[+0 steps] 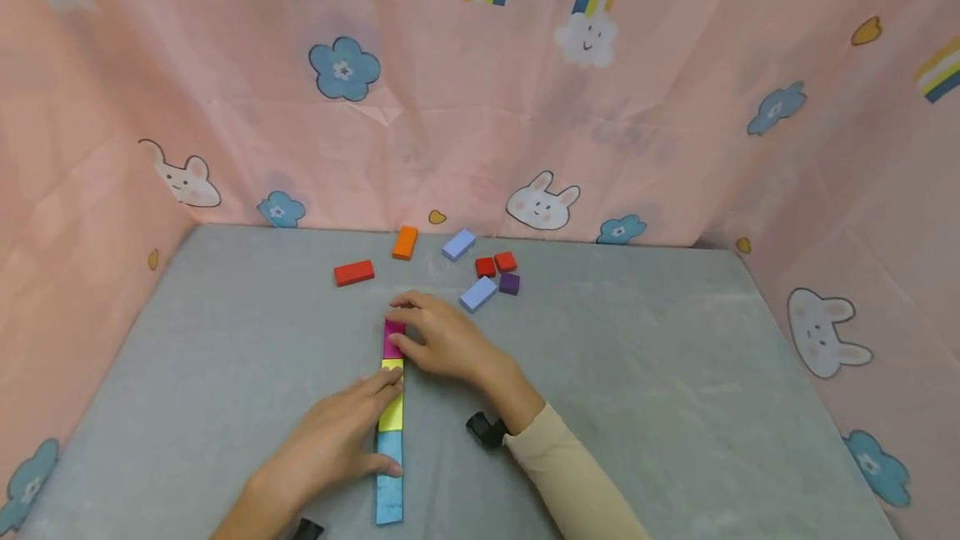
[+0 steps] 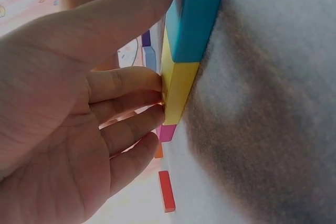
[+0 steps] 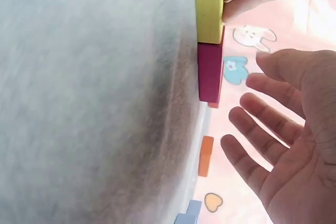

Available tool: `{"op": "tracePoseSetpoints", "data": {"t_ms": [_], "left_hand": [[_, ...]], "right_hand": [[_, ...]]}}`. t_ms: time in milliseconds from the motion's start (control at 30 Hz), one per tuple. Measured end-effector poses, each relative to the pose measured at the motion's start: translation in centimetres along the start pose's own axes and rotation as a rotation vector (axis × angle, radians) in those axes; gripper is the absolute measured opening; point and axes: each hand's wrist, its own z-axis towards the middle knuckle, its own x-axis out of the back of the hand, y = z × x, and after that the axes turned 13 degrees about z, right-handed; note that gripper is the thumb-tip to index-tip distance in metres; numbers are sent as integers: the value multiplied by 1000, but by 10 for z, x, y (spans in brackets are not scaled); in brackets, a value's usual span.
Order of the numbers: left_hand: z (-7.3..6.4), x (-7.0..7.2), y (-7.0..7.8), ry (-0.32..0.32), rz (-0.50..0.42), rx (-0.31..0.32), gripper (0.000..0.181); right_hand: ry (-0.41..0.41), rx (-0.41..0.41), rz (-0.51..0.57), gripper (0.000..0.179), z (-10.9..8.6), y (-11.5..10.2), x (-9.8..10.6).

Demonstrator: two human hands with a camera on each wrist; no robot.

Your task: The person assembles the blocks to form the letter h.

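A straight row of blocks lies on the table: a blue block (image 1: 389,500) nearest me, a yellow block (image 1: 391,417) in the middle and a magenta block (image 1: 393,348) at the far end, touching end to end. My left hand (image 1: 333,436) rests its thumb on the blue block and its straight fingertips on the yellow block. Over the magenta block is my right hand (image 1: 442,340), its fingers loosely spread. The right wrist view shows that hand's fingers (image 3: 262,145) apart from the magenta block, holding nothing.
Beyond the row lie a long red block (image 1: 354,273), an orange block (image 1: 404,243), two lavender blocks (image 1: 478,294), two small red blocks (image 1: 506,261) and a purple block (image 1: 510,283). A pink printed cloth (image 1: 450,132) walls the grey table (image 1: 637,407) at the back and sides.
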Motion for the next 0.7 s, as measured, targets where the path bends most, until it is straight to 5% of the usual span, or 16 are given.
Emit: {"op": "tracePoseSetpoints", "data": {"t_ms": [700], "left_hand": [[1,2,2,-20,-27,24,99]], "right_hand": [[61,-10,75,41,20,-17,0]]}}
